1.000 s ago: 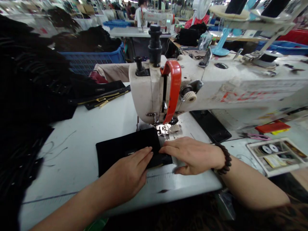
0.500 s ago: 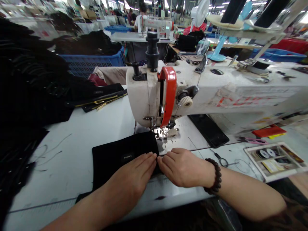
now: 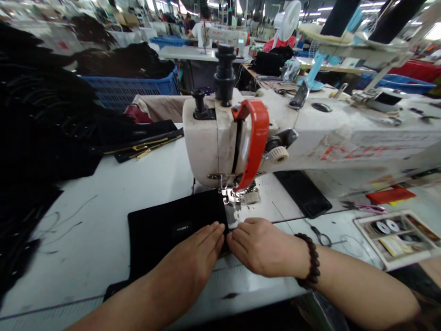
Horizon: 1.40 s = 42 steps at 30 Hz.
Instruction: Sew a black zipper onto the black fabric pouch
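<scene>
A black fabric panel [image 3: 155, 230] with a small label lies on the white sewing table, its far right corner at the presser foot [image 3: 231, 196] of the sewing machine [image 3: 201, 151]. Flat on the panel rests my left hand [image 3: 195, 255], fingers stretched out together near its right edge. My right hand [image 3: 258, 248], with a dark beaded bracelet at the wrist, has its fingers curled and pressed together at that same edge. The fingertips of both hands nearly meet. Part of the panel is hidden under my left hand and forearm.
Black pieces [image 3: 44, 115] are heaped at left, beside zippered pieces [image 3: 144, 142]. A blue crate [image 3: 127, 87] stands behind. Right of the needle lie a black phone-like slab [image 3: 305, 193], pink-handled snips [image 3: 370, 208] and a parts tray [image 3: 370, 246] with bobbins.
The view has shifted slightly, so the machine appears a little lower and farther right. Both hands keep about the same place on the panel.
</scene>
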Motion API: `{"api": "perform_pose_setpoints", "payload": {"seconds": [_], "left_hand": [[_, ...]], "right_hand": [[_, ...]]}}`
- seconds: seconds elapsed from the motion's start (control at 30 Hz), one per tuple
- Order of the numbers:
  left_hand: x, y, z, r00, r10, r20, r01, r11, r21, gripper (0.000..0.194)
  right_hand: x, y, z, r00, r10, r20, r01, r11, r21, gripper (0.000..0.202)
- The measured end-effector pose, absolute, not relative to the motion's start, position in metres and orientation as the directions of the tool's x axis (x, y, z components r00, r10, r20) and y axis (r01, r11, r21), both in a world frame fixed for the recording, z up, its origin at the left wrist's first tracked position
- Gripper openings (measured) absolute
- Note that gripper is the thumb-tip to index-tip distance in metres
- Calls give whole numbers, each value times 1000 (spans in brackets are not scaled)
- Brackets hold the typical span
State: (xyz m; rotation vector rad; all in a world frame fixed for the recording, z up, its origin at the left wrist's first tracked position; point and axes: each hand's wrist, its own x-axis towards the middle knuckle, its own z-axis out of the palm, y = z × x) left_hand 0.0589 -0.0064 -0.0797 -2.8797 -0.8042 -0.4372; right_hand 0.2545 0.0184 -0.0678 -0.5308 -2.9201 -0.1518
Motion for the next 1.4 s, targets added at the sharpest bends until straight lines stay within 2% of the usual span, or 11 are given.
{"api": "perform_pose_setpoints", "payload": {"seconds": [0.2,0.5,0.67,0.77,0.97,1.23,1.3,1.4], "left_hand": [[56,5,-84,832,471,294,507,-860,-57,37],[51,26,-90,855,435,282,481,-869,-118,36],[49,34,-88,879,421,223,459,-873,-161,37],[47,39,-89,885,448,129,465,-868,-177,40],[45,53,-85,893,451,6,445,-880,-167,46],[47,61,-81,889,457,16,456,-884,-107,44],[47,62,-82,891,453,7,452,-887,-97,44],[45,63,-83,894,448,9,448,-893,-44,40]], "right_hand": [[253,27,-74,-911,392,124,401,914,55,17],[250,37,-77,-868,483,120,490,871,43,17],[249,41,-77,-835,548,57,550,835,32,15],[248,44,-76,-814,579,34,580,814,22,17],[245,50,-70,-799,601,-33,601,799,15,20],[245,52,-72,-760,649,27,650,759,45,24],[247,53,-73,-740,671,53,672,740,23,21],[256,56,-71,-735,672,95,662,740,-113,19]]}}
